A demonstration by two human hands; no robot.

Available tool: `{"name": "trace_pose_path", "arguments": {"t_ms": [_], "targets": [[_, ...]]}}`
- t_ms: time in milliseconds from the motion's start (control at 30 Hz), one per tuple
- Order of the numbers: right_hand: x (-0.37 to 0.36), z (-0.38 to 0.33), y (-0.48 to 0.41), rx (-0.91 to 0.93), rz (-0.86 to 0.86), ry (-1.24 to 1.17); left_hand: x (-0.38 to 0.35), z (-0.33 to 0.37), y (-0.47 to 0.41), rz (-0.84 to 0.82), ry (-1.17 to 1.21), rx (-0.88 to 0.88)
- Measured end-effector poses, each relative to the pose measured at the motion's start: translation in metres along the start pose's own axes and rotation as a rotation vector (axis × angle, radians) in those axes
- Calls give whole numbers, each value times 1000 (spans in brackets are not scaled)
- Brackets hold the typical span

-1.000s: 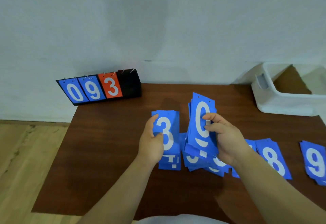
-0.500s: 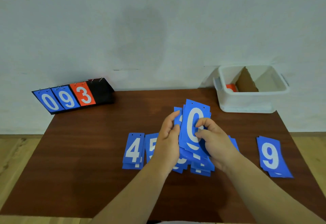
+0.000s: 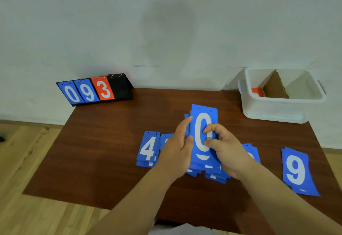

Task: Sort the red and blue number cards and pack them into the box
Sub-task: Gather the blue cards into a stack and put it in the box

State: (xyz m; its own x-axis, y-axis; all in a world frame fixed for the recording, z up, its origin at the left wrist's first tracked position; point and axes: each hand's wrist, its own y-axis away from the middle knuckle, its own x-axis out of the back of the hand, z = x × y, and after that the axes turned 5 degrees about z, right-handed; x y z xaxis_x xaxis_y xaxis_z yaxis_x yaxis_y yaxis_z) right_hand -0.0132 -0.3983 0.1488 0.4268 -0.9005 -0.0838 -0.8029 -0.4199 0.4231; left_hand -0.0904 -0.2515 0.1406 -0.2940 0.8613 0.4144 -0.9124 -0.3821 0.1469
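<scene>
Gathering of the blue cards looked to be the step in hand: both hands held a stack of blue cards (image 3: 203,116) tilted up off the table (image 3: 111,142), the top card showing a white 0. The left hand (image 3: 175,149) gripped the stack's left edge, fingers laid up along that edge and the thumb on the front. The right hand (image 3: 227,149) pinched the stack from the right, thumb and forefinger bent onto the face of the 0 card. Neither hand was relaxed; both were closed on the same stack.

More blue cards lay flat on the table: a pile topped by 4 (image 3: 148,149) just left of the left hand, loose cards (image 3: 214,176) under the hands, some partly hidden behind the right wrist, and a pile topped by 9 (image 3: 296,171) well off to the right. The white box (image 3: 273,112) stood at the far right corner, parted by a cardboard divider (image 3: 274,88), with a red card (image 3: 257,92) in its left part; the right part's contents could not be made out.

By my reading, the next move called for squaring the stack, adding the remaining piles to it, then carrying the lot to the box's right part.
</scene>
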Motion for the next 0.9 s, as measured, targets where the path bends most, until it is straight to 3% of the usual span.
{"name": "trace_pose_path", "arguments": {"t_ms": [100,267,500,733,900], "targets": [[-15,1,-11,39,25,188,24,-21,-10,121,50,84],[-32,13,-30,16,108,372,75,-97,-41,349,-134,375],[-53,30,-56,-94,203,601,79,-171,-65,136,-488,645],[-65,39,-74,-178,235,693,56,-187,-83,40,-697,613],[-75,41,-85,-221,226,695,55,-199,-86,31,-661,560]]}}
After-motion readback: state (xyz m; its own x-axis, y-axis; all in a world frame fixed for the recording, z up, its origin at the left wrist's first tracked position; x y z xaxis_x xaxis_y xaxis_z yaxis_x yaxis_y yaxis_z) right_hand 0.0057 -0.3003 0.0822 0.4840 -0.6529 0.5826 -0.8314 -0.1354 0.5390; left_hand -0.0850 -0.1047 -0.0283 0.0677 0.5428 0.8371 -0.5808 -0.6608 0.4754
